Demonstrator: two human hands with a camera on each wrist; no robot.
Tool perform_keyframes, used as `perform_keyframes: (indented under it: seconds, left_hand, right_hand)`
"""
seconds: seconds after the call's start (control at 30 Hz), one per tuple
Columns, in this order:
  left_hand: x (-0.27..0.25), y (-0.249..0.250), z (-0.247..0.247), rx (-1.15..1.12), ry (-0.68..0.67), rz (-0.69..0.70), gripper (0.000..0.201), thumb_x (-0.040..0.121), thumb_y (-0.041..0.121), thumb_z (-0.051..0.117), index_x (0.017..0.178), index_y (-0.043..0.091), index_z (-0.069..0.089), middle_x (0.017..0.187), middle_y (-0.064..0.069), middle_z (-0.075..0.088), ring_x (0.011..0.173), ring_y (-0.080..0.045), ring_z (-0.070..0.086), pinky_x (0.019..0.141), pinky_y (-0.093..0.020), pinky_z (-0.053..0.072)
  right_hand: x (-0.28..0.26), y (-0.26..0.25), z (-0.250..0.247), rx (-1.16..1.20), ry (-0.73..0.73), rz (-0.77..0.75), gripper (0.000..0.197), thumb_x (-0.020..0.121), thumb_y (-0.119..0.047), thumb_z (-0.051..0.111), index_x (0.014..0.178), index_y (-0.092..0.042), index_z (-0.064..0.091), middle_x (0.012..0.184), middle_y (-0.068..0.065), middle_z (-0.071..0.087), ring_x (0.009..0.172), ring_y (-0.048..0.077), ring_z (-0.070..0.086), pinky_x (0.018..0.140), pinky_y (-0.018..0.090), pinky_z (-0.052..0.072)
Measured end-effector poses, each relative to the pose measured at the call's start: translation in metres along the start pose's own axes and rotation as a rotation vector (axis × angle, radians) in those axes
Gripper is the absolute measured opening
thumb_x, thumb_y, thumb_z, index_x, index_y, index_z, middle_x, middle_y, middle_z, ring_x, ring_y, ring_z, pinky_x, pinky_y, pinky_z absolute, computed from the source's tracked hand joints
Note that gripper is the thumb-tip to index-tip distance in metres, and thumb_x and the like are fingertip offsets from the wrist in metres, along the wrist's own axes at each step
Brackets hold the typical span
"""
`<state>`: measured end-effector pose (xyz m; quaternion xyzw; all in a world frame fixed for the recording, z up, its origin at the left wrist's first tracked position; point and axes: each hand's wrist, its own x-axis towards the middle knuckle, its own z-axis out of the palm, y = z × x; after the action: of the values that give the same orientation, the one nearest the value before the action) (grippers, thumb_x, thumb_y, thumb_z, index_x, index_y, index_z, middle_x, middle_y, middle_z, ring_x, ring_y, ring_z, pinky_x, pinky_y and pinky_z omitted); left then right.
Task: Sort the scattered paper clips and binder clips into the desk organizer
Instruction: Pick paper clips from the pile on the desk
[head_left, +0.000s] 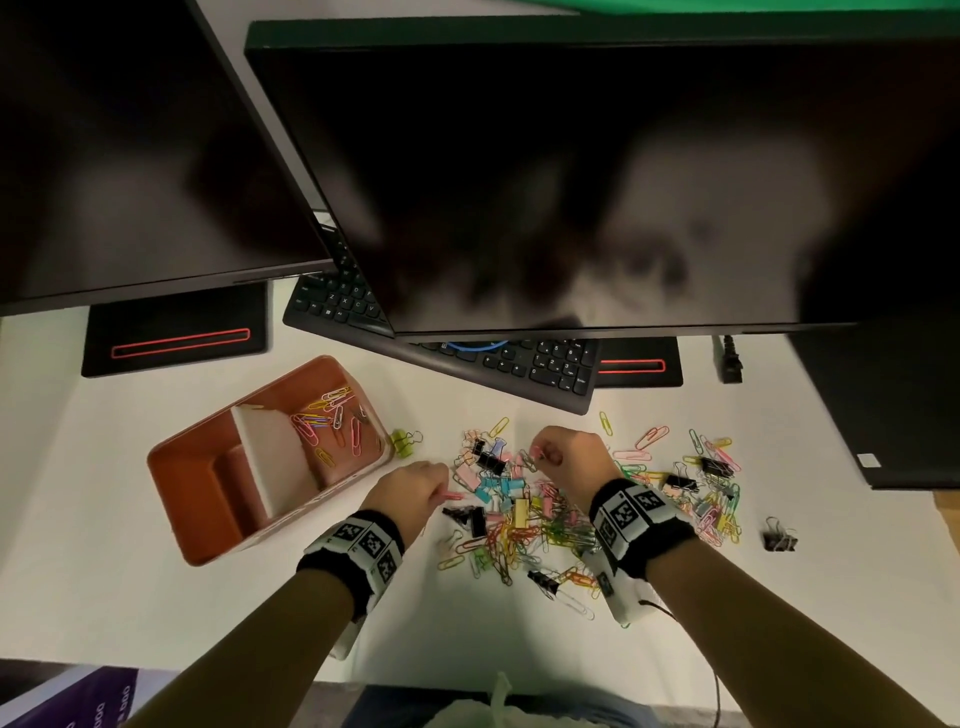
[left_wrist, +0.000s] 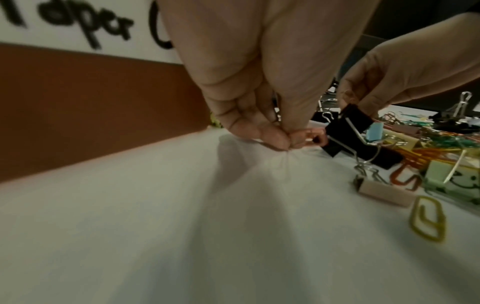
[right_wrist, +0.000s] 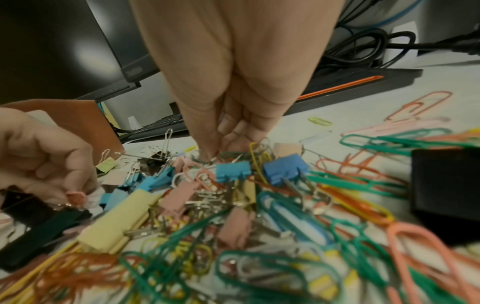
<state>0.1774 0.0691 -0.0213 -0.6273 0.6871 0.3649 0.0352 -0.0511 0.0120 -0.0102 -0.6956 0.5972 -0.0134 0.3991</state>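
An orange-brown desk organizer stands at the left, with several coloured paper clips in its far compartment. A mixed pile of paper clips and binder clips lies in the middle of the white desk. My left hand is at the pile's left edge, and its thumb and fingers pinch a pink paper clip on the desk. My right hand reaches down into the far side of the pile, fingers curled and pinching a paper clip whose colour I cannot make out. Black binder clips lie between the hands.
Two dark monitors overhang the desk, with a black keyboard and monitor bases behind the pile. A yellow-green binder clip lies next to the organizer. A lone black binder clip lies far right. A black box stands at the right.
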Motion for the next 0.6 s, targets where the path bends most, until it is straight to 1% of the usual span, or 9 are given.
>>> perform_keyframes:
  seconds: [0.07, 0.17, 0.27, 0.33, 0.4, 0.47, 0.5, 0.57, 0.6]
  left_hand:
    - [-0.003, -0.002, 0.000, -0.080, 0.046, 0.008, 0.003, 0.088, 0.017, 0.056, 0.085, 0.017, 0.057, 0.079, 0.004, 0.054, 0.076, -0.017, 0.052, 0.070, -0.027, 0.043]
    - [-0.006, -0.001, -0.002, -0.115, 0.062, 0.028, 0.009, 0.087, 0.017, 0.059, 0.093, 0.014, 0.065, 0.085, 0.000, 0.060, 0.078, -0.015, 0.053, 0.072, -0.023, 0.041]
    - [-0.015, 0.007, -0.014, -0.133, 0.122, 0.105, 0.010, 0.086, 0.017, 0.061, 0.091, 0.013, 0.068, 0.086, -0.002, 0.065, 0.075, -0.014, 0.054, 0.070, -0.024, 0.042]
    - [-0.029, 0.013, -0.029, -0.158, 0.218, 0.181, 0.005, 0.084, 0.017, 0.064, 0.086, 0.015, 0.068, 0.081, 0.001, 0.063, 0.067, -0.011, 0.051, 0.066, -0.023, 0.041]
    - [-0.047, 0.014, -0.054, -0.203, 0.360, 0.195, 0.002, 0.082, 0.016, 0.067, 0.084, 0.016, 0.068, 0.078, 0.005, 0.061, 0.060, -0.007, 0.052, 0.060, -0.015, 0.040]
    - [-0.064, 0.005, -0.082, -0.273, 0.492, 0.119, 0.003, 0.081, 0.017, 0.069, 0.083, 0.019, 0.067, 0.076, 0.009, 0.059, 0.062, -0.001, 0.053, 0.059, -0.007, 0.038]
    - [-0.071, -0.002, -0.095, -0.299, 0.529, 0.050, 0.004, 0.081, 0.018, 0.069, 0.083, 0.021, 0.067, 0.077, 0.009, 0.059, 0.065, 0.000, 0.054, 0.062, -0.007, 0.039]
    - [-0.076, -0.020, -0.115, -0.308, 0.570, -0.106, 0.006, 0.081, 0.019, 0.068, 0.084, 0.023, 0.066, 0.079, 0.007, 0.063, 0.072, -0.007, 0.059, 0.072, -0.021, 0.048]
    - [-0.076, -0.027, -0.123, -0.313, 0.586, -0.166, 0.006, 0.081, 0.018, 0.068, 0.082, 0.023, 0.065, 0.078, 0.006, 0.065, 0.074, -0.010, 0.061, 0.077, -0.028, 0.051]
  right_hand:
    - [-0.001, 0.001, -0.001, 0.050, 0.026, 0.010, 0.011, 0.084, -0.005, 0.059, 0.091, -0.010, 0.066, 0.074, -0.001, 0.057, 0.067, 0.015, 0.051, 0.067, 0.021, 0.040]
    - [-0.003, -0.001, -0.006, 0.136, 0.090, 0.026, 0.012, 0.083, -0.005, 0.063, 0.087, -0.015, 0.067, 0.071, 0.001, 0.061, 0.061, 0.009, 0.051, 0.065, 0.021, 0.042]
    - [-0.012, -0.018, -0.017, 0.153, 0.171, -0.042, 0.012, 0.082, -0.006, 0.066, 0.090, -0.016, 0.068, 0.078, 0.008, 0.067, 0.068, 0.018, 0.059, 0.068, 0.022, 0.050]
    - [-0.019, -0.039, -0.026, 0.170, 0.196, -0.111, 0.012, 0.083, -0.008, 0.066, 0.091, -0.016, 0.068, 0.078, 0.006, 0.066, 0.069, 0.018, 0.059, 0.070, 0.023, 0.051]
    - [-0.025, -0.070, -0.032, 0.212, 0.217, -0.205, 0.012, 0.082, -0.008, 0.067, 0.091, -0.016, 0.068, 0.077, 0.002, 0.065, 0.068, 0.015, 0.058, 0.069, 0.023, 0.050]
    - [-0.026, -0.107, -0.032, 0.265, 0.203, -0.289, 0.012, 0.082, -0.009, 0.067, 0.090, -0.018, 0.068, 0.080, 0.002, 0.067, 0.073, 0.017, 0.061, 0.072, 0.025, 0.051]
    - [-0.025, -0.127, -0.029, 0.284, 0.183, -0.332, 0.012, 0.082, -0.010, 0.067, 0.090, -0.019, 0.067, 0.082, 0.002, 0.067, 0.075, 0.016, 0.061, 0.073, 0.025, 0.052]
    - [-0.020, -0.167, -0.018, 0.308, 0.157, -0.424, 0.013, 0.082, -0.010, 0.066, 0.089, -0.021, 0.066, 0.084, 0.000, 0.068, 0.076, 0.013, 0.061, 0.074, 0.024, 0.051]
    - [-0.017, -0.186, -0.012, 0.316, 0.155, -0.460, 0.013, 0.082, -0.009, 0.065, 0.089, -0.020, 0.065, 0.085, 0.000, 0.068, 0.076, 0.013, 0.061, 0.073, 0.023, 0.051]
